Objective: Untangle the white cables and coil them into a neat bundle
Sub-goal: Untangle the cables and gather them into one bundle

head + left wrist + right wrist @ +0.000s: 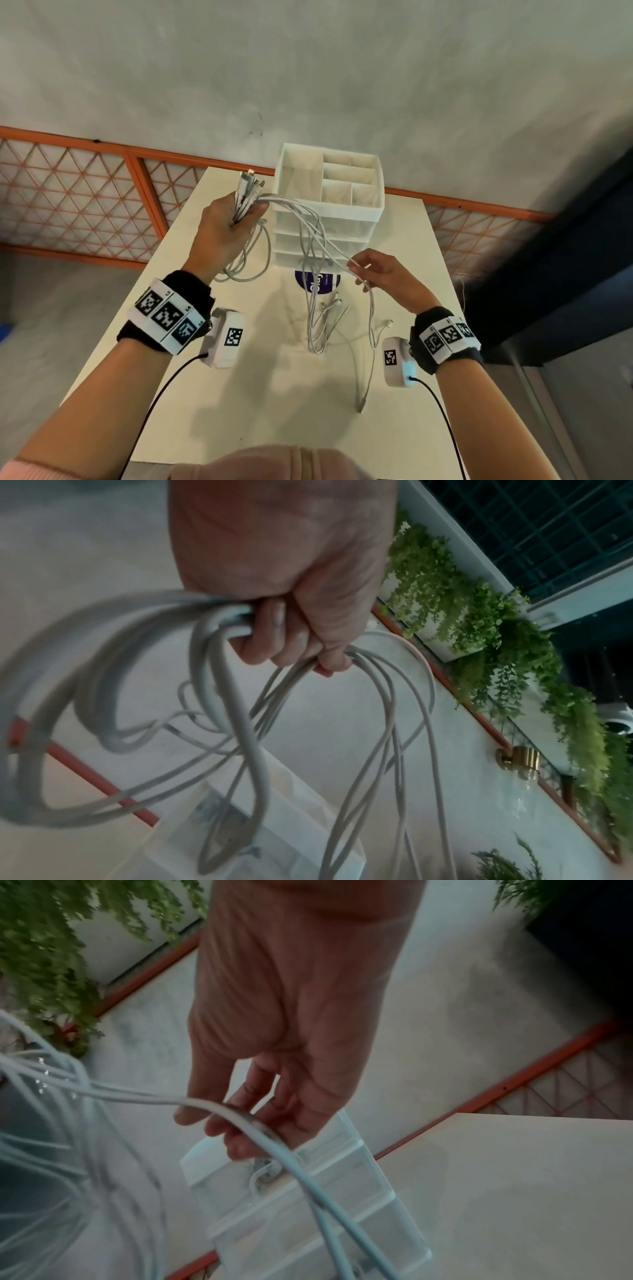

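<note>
Nearest the wearer, at about 6 o'clock in the head view, loose cable ends [363,397] are seen trailing on the pale worktop [239,394], uncoiled. A little farther, at 3 o'clock, the right hand [383,277] is held above the worktop with a few strands lightly pinched between thumb and fingers [246,1139]; from there they drop down towards the surface. At 9 o'clock the left hand [226,226] is raised, clenched around the white cables [301,219]: the plug ends [248,183] are gathered and stick up out of the fist, and several loops [219,723] hang beneath it, as the left wrist view shows.

The task is judged to be partly done. The plug ends are collected in one hand and some loops are formed, but strands between the two hands are seen crossing one another, and the hanging lengths remain to be separated and wound in before a neat bundle exists.

Beyond the hands, at 12 o'clock, a white drawer organiser [329,212] with open top compartments is set on the worktop, with a purple round sticker [318,282] in front of it. Farther off, a grey floor, an orange-framed lattice railing [102,192] and hanging green plants [479,615] are seen.
</note>
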Tool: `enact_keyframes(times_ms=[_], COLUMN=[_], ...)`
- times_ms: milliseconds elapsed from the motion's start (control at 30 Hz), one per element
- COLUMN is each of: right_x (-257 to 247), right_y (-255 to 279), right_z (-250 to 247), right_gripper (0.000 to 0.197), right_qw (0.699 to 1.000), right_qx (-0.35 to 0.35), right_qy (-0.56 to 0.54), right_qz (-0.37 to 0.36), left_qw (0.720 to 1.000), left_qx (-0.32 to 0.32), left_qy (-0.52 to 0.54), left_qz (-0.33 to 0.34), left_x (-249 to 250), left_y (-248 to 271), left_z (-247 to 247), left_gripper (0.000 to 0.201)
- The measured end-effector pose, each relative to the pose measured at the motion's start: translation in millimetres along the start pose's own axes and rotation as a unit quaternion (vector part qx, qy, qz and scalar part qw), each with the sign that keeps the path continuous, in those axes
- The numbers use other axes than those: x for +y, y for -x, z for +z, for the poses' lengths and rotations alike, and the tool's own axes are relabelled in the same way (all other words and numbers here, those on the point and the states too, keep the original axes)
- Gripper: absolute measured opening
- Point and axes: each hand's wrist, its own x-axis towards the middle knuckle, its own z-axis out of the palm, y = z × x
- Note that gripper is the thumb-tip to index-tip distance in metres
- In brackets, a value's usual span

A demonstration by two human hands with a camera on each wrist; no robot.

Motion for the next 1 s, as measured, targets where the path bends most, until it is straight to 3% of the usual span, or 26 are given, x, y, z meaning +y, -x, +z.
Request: enact_keyframes(times_ms=[133, 333, 467, 767, 900, 1000], right_x=[-20.2, -41.9, -32.5, -20.3, -8.6, 4.3], right_y=[-6.6, -21.5, -23.5, -17.2, -15.1, -16.7], right_z=[14.2, 25.1, 25.0, 20.7, 15.2, 14.8], right_gripper=[0.031, 0.028, 0.016, 0.011, 0.01, 0.008], right_qw=[0.999, 0.994, 0.995, 0.991, 0.994, 0.994], right_qx=[-0.026, -0.063, -0.075, -0.121, -0.11, -0.061], right_qy=[0.006, 0.023, -0.013, -0.034, 0.001, 0.091], right_qz=[-0.022, -0.083, -0.067, -0.04, -0.019, 0.018], left_qw=[1.0, 0.999, 1.0, 0.999, 0.997, 0.998], left_qx=[-0.021, -0.024, -0.012, -0.02, -0.009, -0.007], left_qy=[-0.015, -0.007, -0.017, 0.039, 0.072, 0.067], left_qz=[0.015, 0.031, 0.018, 0.005, 0.004, 0.016], left_x=[9.9, 24.8, 23.2, 9.2, 10.6, 12.9], left_y=[2.9, 9.4, 10.8, 4.9, 4.1, 5.8], left_z=[6.4, 9.9, 5.0, 0.9, -3.1, -1.8], left_gripper=[0.039, 0.039, 0.042, 0.038, 0.042, 0.042])
